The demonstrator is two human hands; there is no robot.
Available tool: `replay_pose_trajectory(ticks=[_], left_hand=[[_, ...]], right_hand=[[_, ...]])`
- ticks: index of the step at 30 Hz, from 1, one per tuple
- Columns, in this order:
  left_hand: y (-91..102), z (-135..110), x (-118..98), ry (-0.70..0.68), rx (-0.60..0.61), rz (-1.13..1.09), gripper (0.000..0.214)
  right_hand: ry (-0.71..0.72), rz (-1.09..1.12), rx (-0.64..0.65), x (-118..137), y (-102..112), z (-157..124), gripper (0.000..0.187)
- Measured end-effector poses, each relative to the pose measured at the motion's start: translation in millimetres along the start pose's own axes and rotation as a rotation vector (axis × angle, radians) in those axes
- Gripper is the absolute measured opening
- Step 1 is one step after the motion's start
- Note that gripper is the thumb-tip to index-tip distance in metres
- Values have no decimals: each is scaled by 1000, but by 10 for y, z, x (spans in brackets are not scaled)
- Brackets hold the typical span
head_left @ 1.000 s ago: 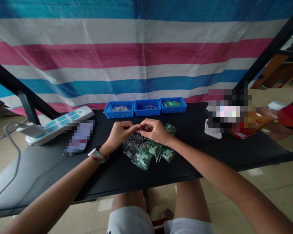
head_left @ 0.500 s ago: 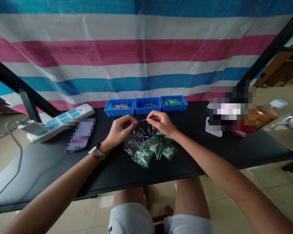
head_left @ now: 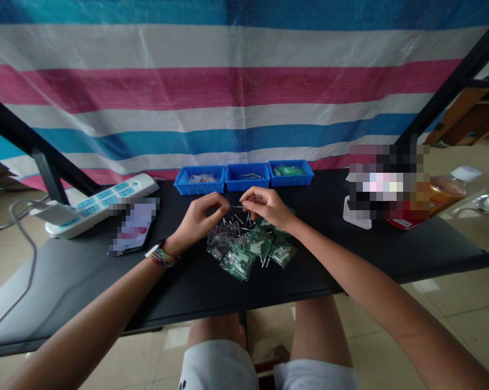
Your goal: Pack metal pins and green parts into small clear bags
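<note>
In front of the blue bins, my left hand (head_left: 204,215) has its thumb and forefinger pinched at the left end of a thin metal pin (head_left: 237,207) that looks like a blind rivet. My right hand (head_left: 268,208) pinches the other end, its fingers curled. Just below the hands lies a heap of loose metal pins (head_left: 237,226), small clear bags (head_left: 217,242) and green-tinted bags (head_left: 238,261) with pale plugs inside. Part of the heap is hidden behind my right hand.
Behind the hands stand three blue bins: one with clear bags (head_left: 199,187), one with loose pins (head_left: 246,184), one with green bags (head_left: 291,180). A power strip (head_left: 106,203) and phone (head_left: 136,225) lie left. A bottle (head_left: 448,187) and white object (head_left: 356,214) are right.
My right hand has shifted slightly left and down, closer to my left hand, so less of the pin shows between them. My left hand has hardly moved.
</note>
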State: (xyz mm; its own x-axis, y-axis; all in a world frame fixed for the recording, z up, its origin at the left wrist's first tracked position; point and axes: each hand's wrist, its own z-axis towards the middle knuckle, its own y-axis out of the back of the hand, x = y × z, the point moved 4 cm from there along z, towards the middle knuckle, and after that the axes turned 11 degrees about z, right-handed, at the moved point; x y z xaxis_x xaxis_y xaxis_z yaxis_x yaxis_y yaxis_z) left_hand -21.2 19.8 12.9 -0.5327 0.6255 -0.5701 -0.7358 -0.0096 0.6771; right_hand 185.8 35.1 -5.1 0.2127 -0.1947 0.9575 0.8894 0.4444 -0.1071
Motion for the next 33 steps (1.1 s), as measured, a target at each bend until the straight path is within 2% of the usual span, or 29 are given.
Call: replay_pose_trajectory(ticks=[6, 11, 16, 21, 28, 33], left_hand=[[-8, 5, 29, 18, -55, 63, 41], [-11, 1, 44, 38, -24, 38, 49], [-48, -17, 75, 92, 10, -55, 38], [-42, -20, 70, 95, -5, -22, 33], [-7, 8, 53, 24, -28, 83, 37], [-56, 14, 68, 42, 24, 34, 40]], right_hand=[[35, 64, -35, 5, -3, 14, 30], [43, 60, -50, -41, 1, 32, 30], [42, 39, -71, -85, 27, 56, 40], [17, 9, -55, -104, 16, 55, 44], [25, 63, -53, -73, 14, 42, 34], [54, 99, -46, -61, 18, 27, 25]])
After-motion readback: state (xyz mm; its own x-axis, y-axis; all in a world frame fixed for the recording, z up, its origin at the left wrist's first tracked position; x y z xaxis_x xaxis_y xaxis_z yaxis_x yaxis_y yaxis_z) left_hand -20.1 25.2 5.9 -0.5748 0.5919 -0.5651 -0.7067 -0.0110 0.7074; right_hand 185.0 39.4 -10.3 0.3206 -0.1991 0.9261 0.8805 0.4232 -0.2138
